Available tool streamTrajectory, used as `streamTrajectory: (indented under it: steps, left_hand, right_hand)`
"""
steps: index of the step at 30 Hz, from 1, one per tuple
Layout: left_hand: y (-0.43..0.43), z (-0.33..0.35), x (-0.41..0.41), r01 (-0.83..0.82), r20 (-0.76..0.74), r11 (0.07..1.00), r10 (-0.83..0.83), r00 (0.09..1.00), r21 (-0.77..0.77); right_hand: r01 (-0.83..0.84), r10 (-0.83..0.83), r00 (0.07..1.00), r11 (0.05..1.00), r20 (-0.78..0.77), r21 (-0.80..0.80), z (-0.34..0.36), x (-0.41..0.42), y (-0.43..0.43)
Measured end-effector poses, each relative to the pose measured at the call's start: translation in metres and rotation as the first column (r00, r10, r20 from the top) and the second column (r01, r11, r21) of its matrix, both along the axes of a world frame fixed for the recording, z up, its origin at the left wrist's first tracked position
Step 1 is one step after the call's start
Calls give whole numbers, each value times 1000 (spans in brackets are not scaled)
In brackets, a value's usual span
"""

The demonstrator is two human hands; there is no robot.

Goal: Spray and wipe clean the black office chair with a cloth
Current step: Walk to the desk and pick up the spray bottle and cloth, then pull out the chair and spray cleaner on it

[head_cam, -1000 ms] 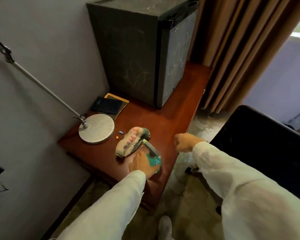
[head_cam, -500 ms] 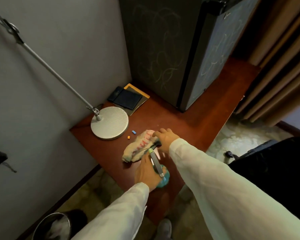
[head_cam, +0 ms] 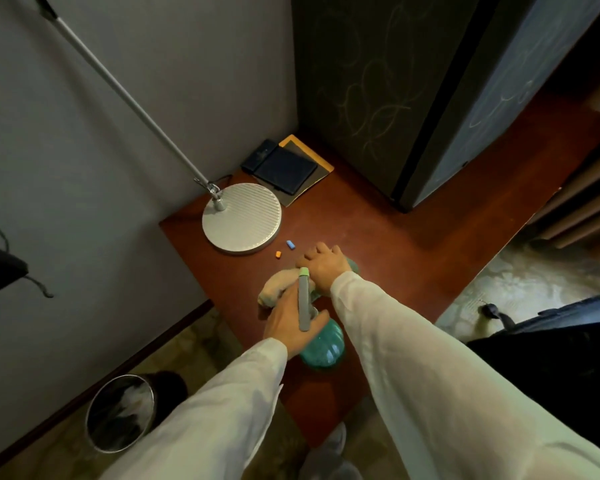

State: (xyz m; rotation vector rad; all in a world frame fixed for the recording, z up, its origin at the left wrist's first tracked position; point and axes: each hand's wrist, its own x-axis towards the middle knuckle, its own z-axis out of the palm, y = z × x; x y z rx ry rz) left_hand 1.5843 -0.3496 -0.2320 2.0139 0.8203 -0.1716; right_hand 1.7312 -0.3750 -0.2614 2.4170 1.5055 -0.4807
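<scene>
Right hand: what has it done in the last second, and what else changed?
The right hand moved from mid-air forward and left onto the cloth; its grip is unclear. The left hand still holds the spray bottle. The lamp base and dark wallet are unmoved.

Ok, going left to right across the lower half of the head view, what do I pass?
Waste bin → lamp base → spray bottle → black office chair.
</scene>
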Motion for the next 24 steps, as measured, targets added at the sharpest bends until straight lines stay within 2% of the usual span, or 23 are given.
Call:
streamTrajectory:
  steps: [8, 14, 18, 24]
  left_hand:
    - [-14, 5, 4, 89, 26, 993, -91, 995, 83]
    - [-30, 19, -8, 268, 20, 947, -276, 961, 175]
    - [-44, 31, -20, 369, 41, 912, -381, 923, 181]
    - [-63, 35, -57, 450, 134, 890, -457, 880, 79]
  right_hand:
    - [238, -235, 963, 971, -127, 6, 8, -6, -39]
    - [384, -378, 917, 923, -125, 22, 40, -3, -95]
    - [525, -517, 846, 850, -133, 39, 69, -17, -144]
    - [701, -693, 709, 713, -132, 14, 99, -78, -220]
